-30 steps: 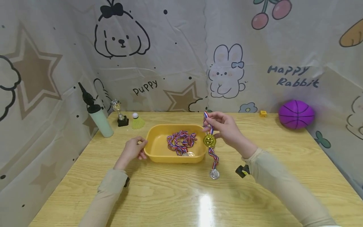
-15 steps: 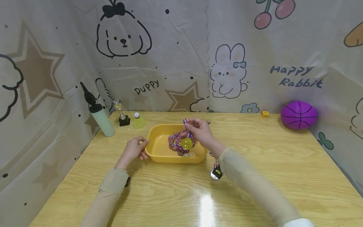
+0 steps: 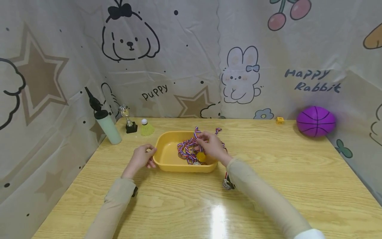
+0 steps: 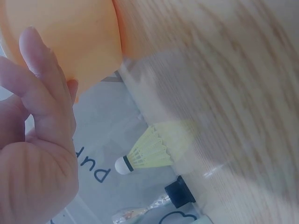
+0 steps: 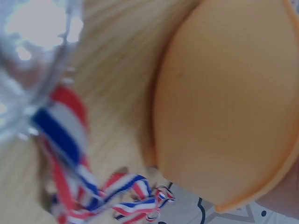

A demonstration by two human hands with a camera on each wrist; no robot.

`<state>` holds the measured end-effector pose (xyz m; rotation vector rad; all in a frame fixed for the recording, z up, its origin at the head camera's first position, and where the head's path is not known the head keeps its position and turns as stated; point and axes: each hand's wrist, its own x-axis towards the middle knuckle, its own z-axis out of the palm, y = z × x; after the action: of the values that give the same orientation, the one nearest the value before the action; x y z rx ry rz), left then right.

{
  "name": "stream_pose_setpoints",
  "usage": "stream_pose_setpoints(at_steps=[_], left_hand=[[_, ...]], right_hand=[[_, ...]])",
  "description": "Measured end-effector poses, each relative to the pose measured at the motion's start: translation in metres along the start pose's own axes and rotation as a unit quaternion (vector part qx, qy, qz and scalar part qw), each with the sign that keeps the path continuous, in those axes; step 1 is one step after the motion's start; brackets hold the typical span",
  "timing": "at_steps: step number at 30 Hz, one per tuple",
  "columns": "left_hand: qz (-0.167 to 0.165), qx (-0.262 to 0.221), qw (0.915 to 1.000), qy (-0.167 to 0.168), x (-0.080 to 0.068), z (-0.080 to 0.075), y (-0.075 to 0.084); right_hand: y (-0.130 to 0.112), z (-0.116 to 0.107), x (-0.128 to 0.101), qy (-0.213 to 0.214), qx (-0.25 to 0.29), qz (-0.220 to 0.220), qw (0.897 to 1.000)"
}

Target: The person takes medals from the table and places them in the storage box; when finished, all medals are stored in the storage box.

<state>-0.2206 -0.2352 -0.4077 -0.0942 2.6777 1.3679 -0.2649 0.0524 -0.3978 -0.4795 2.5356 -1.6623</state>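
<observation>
The right hand point(image 3: 210, 146) is over the yellow tray point(image 3: 162, 156), its grip pinching the striped ribbon point(image 3: 197, 132) of a gold medal point(image 3: 201, 156); the medal hangs straight below the fingers, just above or touching the heap of ribbons and medals point(image 3: 186, 151) in the tray's right half; the ribbon's long axis runs near upright from pinch to medal, so the medal lies directly under the grip. The left hand point(image 3: 143, 157) rests against the tray's left rim, fingers fairly straight and clasping nothing, farther from the medal than the right. A silver medal point(image 3: 226, 184) lies on the bench point(image 3: 191, 205) just right of the tray, its ribbon point(image 5: 70, 144) trailing beside the tray wall. A shuttlecock point(image 4: 145, 156), a small trophy point(image 3: 128, 121), a bottle point(image 3: 105, 126) and a purple ball point(image 3: 315, 121) stand well apart.
</observation>
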Motion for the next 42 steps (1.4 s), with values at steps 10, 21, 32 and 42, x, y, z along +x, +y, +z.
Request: stream_pose_setpoints(at_steps=[10, 21, 32, 42], left_hand=[[0.001, -0.001, 1.0000, 0.002, 0.000, 0.001, 0.000], [0.005, -0.002, 1.0000, 0.003, 0.001, 0.000, -0.002], [0.008, 0.000, 1.0000, 0.005, 0.000, 0.002, -0.002], [0.003, -0.001, 1.0000, 0.000, 0.000, 0.001, -0.002]], right_hand=[[0.006, 0.011, -0.002, -0.069, -0.056, -0.016, 0.996], [0.004, 0.013, -0.006, -0.050, -0.091, -0.005, 0.995], [0.003, 0.013, -0.007, -0.053, -0.095, 0.005, 0.994], [-0.002, -0.003, -0.009, -0.060, -0.112, 0.008, 0.992]])
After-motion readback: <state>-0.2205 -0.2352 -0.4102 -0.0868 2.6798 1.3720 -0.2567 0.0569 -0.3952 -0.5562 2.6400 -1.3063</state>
